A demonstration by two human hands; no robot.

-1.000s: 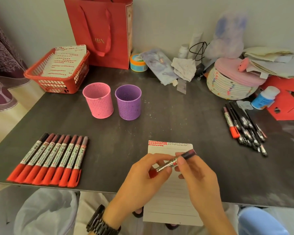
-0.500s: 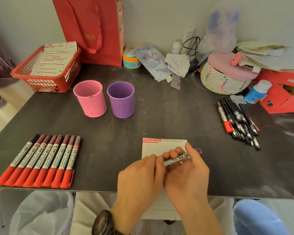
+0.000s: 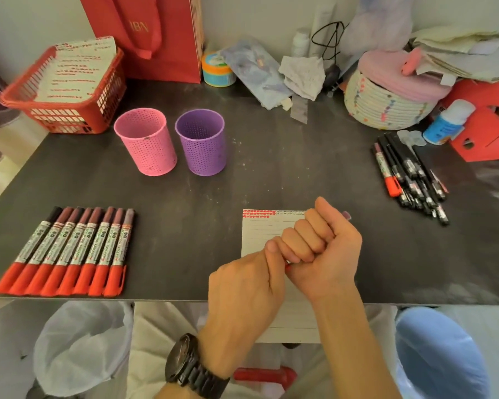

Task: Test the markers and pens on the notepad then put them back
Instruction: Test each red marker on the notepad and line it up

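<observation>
Though mostly hidden, the marker (image 3: pixel 346 216) lies within the right hand (image 3: pixel 327 254)

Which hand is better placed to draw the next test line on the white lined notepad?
Right, probably. The right hand is curled around the red-capped marker directly above the white lined notepad, while the left hand only pinches its red cap end.
</observation>
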